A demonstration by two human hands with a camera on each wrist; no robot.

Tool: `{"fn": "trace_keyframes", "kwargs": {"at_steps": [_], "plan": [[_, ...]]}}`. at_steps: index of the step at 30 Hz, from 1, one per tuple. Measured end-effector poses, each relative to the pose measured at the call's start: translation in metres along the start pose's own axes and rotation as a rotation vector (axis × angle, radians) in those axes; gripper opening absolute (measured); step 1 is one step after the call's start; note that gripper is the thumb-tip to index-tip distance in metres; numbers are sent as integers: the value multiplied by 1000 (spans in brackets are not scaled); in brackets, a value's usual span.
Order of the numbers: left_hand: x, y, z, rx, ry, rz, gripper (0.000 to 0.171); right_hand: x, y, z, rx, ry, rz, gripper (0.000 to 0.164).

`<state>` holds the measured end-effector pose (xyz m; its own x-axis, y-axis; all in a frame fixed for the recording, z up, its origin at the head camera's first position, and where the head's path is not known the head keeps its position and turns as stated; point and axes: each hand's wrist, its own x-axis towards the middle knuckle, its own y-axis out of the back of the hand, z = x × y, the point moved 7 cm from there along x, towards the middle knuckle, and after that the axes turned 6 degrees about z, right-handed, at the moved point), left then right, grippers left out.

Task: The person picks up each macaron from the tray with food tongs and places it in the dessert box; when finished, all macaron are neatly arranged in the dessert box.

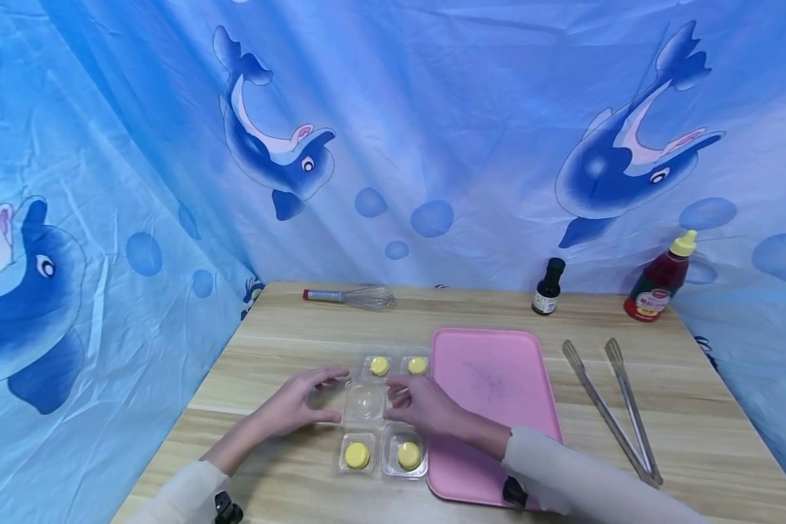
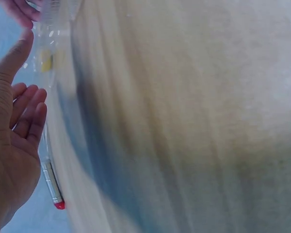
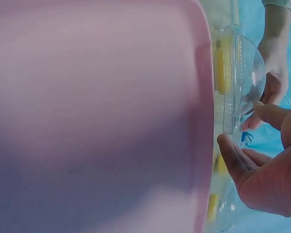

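Note:
Several small clear plastic boxes stand in two columns on the table, most with a round yellow piece inside. Between the hands is a clear box with a domed top (image 1: 365, 402), and no yellow piece shows in it. My left hand (image 1: 301, 399) is at its left, thumb and fingers spread apart. On the other side, my right hand (image 1: 427, 405) has loosely bent fingers, their tips right at the box's edge, partly covering the middle row. Nearer me are the front left box (image 1: 356, 454) and the front right box (image 1: 405, 453). In the right wrist view, thumb and fingers (image 3: 233, 153) are apart.
A pink tray (image 1: 487, 378) lies beside the boxes, under my right forearm. Metal tongs (image 1: 612, 415) lie open to its right. At the back are a whisk (image 1: 354, 296), a small dark bottle (image 1: 546, 290) and a red sauce bottle (image 1: 658, 284), before a blue dolphin curtain (image 1: 465, 131).

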<state>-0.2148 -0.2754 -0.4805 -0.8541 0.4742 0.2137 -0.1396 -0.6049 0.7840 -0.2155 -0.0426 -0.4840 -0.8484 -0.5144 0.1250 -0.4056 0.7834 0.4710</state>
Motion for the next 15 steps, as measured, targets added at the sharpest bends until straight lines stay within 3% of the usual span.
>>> {"fn": "trace_keyframes", "kwargs": {"at_steps": [10, 15], "plan": [[-4, -5, 3, 12, -21, -3, 80, 12, -6, 11, 129, -86, 52, 46], [-4, -5, 1, 13, -36, -7, 78, 13, -6, 12, 147, -109, 70, 48]]}}
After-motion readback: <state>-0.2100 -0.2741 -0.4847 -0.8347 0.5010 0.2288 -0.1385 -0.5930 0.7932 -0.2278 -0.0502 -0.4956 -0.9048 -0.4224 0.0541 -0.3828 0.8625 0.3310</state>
